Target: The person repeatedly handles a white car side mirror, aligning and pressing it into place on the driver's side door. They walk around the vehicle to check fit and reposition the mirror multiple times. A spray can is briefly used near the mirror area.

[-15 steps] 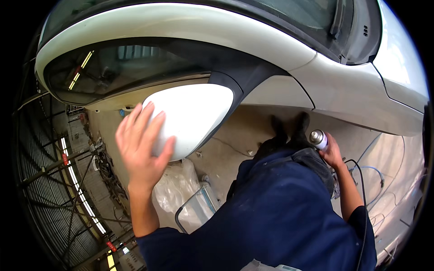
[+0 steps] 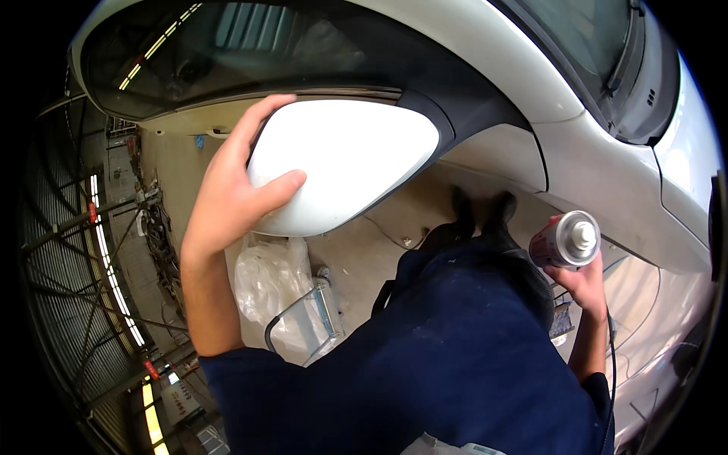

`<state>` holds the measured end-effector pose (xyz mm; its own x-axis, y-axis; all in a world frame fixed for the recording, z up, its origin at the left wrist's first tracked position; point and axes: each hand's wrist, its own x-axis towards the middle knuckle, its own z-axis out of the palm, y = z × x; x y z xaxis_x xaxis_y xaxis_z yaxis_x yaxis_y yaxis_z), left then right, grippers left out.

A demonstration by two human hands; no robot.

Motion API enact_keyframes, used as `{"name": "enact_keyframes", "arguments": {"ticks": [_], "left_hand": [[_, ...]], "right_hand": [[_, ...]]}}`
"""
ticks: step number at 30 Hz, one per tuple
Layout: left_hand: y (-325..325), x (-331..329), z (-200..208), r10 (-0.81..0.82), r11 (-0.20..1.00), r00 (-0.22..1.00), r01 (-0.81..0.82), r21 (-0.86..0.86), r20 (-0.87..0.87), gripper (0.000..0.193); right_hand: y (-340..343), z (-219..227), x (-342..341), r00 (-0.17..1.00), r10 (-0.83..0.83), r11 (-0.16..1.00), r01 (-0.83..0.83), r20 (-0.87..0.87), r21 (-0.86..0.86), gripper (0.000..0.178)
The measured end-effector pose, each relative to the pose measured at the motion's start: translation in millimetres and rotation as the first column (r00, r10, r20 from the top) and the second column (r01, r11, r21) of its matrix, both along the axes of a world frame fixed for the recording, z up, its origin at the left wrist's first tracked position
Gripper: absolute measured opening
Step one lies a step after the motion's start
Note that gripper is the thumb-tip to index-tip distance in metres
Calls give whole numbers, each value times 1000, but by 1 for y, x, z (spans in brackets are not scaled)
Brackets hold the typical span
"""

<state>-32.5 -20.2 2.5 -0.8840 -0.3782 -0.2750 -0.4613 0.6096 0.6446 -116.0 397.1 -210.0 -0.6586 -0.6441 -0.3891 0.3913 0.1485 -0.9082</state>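
Observation:
A white side mirror with a black base stands out from the silver-white car's door. My left hand is closed around its outer end, thumb lying on the white cover and fingers reaching over the far edge, where their tips are partly hidden. In my right hand is a spray can, its pale nozzle tilted up toward me. The fingers wrap round the can from below and behind, beside my right hip.
The dark car window lies beyond the mirror, the windscreen at far right. Clear plastic sheeting and a metal-framed stand are on the floor at my left. A black cable hangs by my right arm.
My left hand has gone from resting flat over the mirror cover to gripping its outer end. My right hand has raised the spray can, which now shows larger and nearer.

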Motion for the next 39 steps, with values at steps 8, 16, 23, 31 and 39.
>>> {"name": "enact_keyframes", "arguments": {"ticks": [8,16,23,31,39], "left_hand": [[14,-7,-2,-26,980,998,38,-194,66,69],[16,-7,-2,-73,969,993,94,-230,97,74],[20,1,-5,-109,939,993,120,-321,52,82],[20,-1,-17,-228,811,973,181,-556,-16,80],[9,-1,-28,-239,812,968,158,-562,-73,76]], "right_hand": [[-23,14,-26,951,-201,969,159,-233,-187,90],[-35,10,-37,910,-263,946,178,-320,-272,87],[-25,2,-45,874,-342,931,265,-346,-251,88],[-19,-15,-61,842,-377,925,320,-385,-206,99],[-15,-26,-58,880,-399,910,348,-257,-225,107]]}}
